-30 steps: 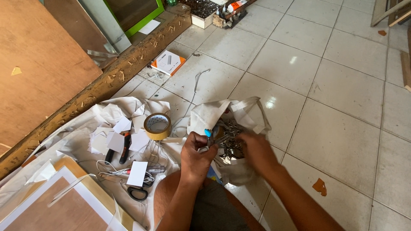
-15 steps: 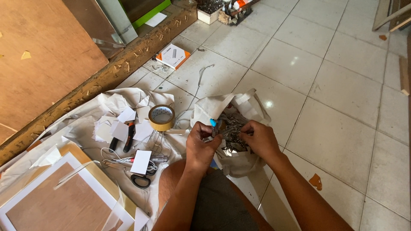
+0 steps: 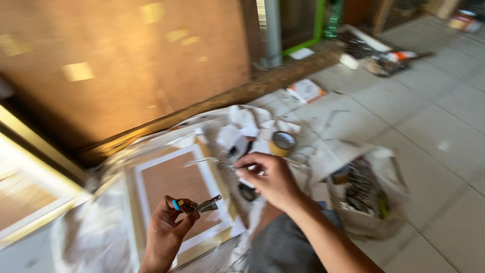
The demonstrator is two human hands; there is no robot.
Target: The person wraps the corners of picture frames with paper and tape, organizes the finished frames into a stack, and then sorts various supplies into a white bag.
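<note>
Metal glints in the left hand point(image 3: 169, 222), which grips a small metal tool point(image 3: 202, 206) with a blue end, held above a white-bordered picture frame point(image 3: 174, 194) on the floor. The right hand point(image 3: 268, 177) pinches something thin and blurred near a roll of tape point(image 3: 282, 143); an open bag of hardware point(image 3: 366, 194) sits just right

Left hand point(image 3: 169, 222) raised and clenched; right hand point(image 3: 270, 177) pinching, forearm extended.

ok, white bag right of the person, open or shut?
Open. The white bag sits on the tiled floor with its mouth spread wide, showing a jumble of dark metal pieces inside.
</note>
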